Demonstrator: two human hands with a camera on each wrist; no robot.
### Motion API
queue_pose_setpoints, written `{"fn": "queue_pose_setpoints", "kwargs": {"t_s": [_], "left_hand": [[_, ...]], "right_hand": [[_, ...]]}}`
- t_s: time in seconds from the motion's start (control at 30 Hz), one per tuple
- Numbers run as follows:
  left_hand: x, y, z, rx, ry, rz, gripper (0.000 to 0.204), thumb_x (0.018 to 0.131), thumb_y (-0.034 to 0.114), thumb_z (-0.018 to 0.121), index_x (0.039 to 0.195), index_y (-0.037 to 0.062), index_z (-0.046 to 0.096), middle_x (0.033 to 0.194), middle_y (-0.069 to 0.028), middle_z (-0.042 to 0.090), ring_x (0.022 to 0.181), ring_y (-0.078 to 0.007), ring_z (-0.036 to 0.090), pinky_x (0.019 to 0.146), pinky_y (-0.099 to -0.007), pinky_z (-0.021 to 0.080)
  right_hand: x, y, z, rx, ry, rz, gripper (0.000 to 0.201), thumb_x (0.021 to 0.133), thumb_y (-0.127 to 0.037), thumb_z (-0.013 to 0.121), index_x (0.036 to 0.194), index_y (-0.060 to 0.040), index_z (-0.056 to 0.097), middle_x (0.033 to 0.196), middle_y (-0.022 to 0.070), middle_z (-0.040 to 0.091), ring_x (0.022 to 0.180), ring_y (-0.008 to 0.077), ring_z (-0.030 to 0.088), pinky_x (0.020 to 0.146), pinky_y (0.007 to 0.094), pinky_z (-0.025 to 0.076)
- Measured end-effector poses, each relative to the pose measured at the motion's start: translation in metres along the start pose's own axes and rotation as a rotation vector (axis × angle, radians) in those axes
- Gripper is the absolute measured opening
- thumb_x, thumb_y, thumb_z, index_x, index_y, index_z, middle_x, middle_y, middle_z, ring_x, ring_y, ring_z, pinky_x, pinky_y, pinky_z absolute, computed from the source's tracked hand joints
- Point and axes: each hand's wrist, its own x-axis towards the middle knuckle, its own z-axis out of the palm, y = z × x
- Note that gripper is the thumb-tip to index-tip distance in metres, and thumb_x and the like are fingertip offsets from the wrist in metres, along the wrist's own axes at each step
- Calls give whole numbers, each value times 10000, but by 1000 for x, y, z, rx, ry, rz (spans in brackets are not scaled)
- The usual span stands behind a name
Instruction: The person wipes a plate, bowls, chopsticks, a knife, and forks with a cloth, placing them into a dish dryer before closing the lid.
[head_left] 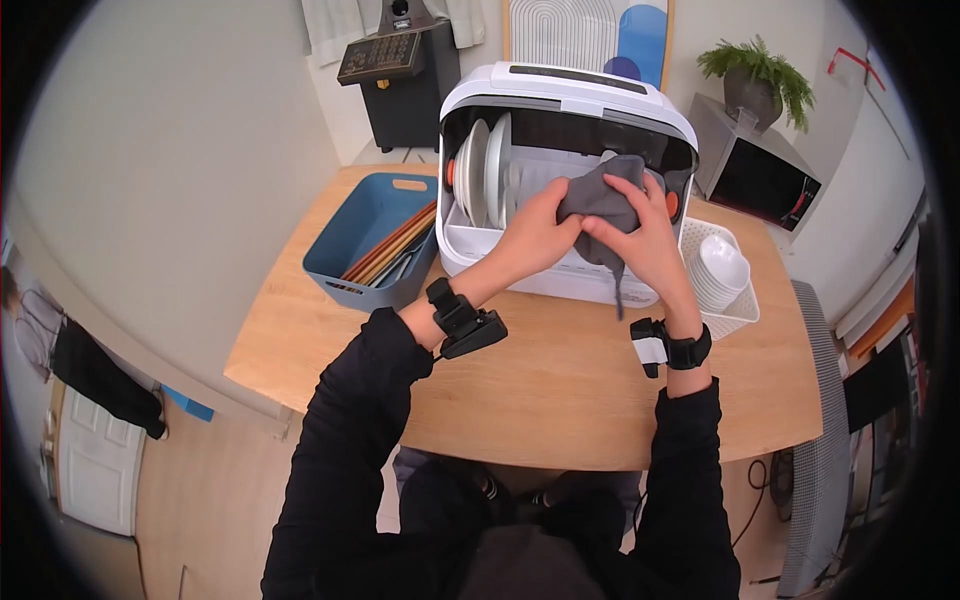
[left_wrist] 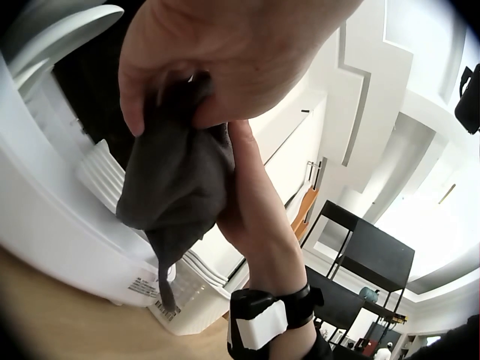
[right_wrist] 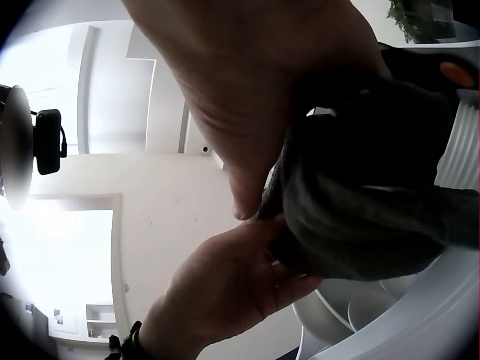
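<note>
A dark grey cloth (head_left: pixel 605 205) is bunched between both hands, in front of the open white dish cabinet (head_left: pixel 540 285). My left hand (head_left: pixel 540 232) pinches it from the left, thumb and fingers on the fabric. My right hand (head_left: pixel 645 238) grips it from the right, fingers bent over its top. A narrow end of the cloth (left_wrist: pixel 169 262) hangs down in the left wrist view. Whether anything is wrapped inside the folds, I cannot tell. White plates (head_left: pixel 475 180) stand upright in the cabinet's left side. White ridged dishware (left_wrist: pixel 101 174) shows behind the cloth.
Left of the cabinet, a blue basket (head_left: pixel 345 285) holds chopsticks (head_left: pixel 400 240) and other utensils. A white basket (head_left: pixel 740 322) with stacked white bowls (head_left: pixel 720 272) stands at the right. Behind are a microwave (head_left: pixel 760 175) with a potted plant (head_left: pixel 755 85) and a black appliance (head_left: pixel 410 105).
</note>
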Motion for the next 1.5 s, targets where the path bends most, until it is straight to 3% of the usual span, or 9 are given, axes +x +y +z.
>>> {"fn": "queue_pose_setpoints", "kwargs": {"t_s": [0.03,0.13,0.23,0.4,0.53,0.7,0.9,1.3,1.5], "left_hand": [[-2,-3,-3,-41,29,18,258,902,100,638,1124,-2,553,987,-107,635,868,-167,610,747,-314,497],[-7,-8,-7,-275,6,62,270,907,53,626,1162,8,551,1087,-84,629,940,-135,619,776,-279,510],[-23,-5,-21,-122,45,105,353,882,122,652,1202,22,540,1040,-115,665,850,-164,646,727,-310,519],[-30,-14,-107,229,49,-105,187,920,72,597,1082,-22,609,902,-77,691,797,-105,655,723,-246,530],[-27,-50,-176,394,91,-340,182,883,174,631,959,13,665,771,-64,700,667,-144,664,633,-283,521],[-14,-75,-221,840,-287,-864,168,816,185,700,898,39,705,816,-55,703,710,-144,666,601,-264,495],[3,-107,-226,1016,-598,-1097,222,756,226,760,926,86,738,875,-27,729,779,-166,685,598,-310,491],[8,-118,-210,1025,-680,-1100,259,676,192,780,904,82,729,894,-68,729,771,-182,704,602,-302,497],[-2,-118,-212,965,-572,-984,312,696,109,757,965,-34,687,882,-156,719,789,-254,715,672,-363,574]], "right_hand": [[2,-7,-5,141,-126,23,680,737,-340,835,1313,-77,586,1480,256,362,1328,373,451,1082,387,389],[-1,-8,4,173,-206,-11,669,756,-276,817,1327,-41,560,1470,242,388,1332,371,446,1077,396,395],[0,-10,5,188,-261,-31,441,834,-174,731,1210,23,610,1308,207,560,1174,375,568,964,380,466],[-1,-7,5,26,-54,-51,292,871,-144,678,1095,40,647,1139,188,633,1000,387,623,858,392,493],[1,-5,0,-28,-30,22,275,873,-143,667,1082,34,650,1088,180,633,965,386,621,829,398,493],[1,-7,-2,-34,-24,45,270,874,-148,661,1079,29,653,1065,176,633,952,385,621,820,399,493],[2,-4,-4,-28,-24,44,276,872,-149,664,1086,25,652,1058,173,632,956,379,622,821,400,493],[2,-1,-8,-69,-31,51,282,867,-148,669,1091,23,650,1066,167,631,966,382,620,821,402,494],[2,-3,-8,-73,-43,62,290,864,-153,672,1094,23,653,1077,163,634,973,376,624,832,397,496]]}}
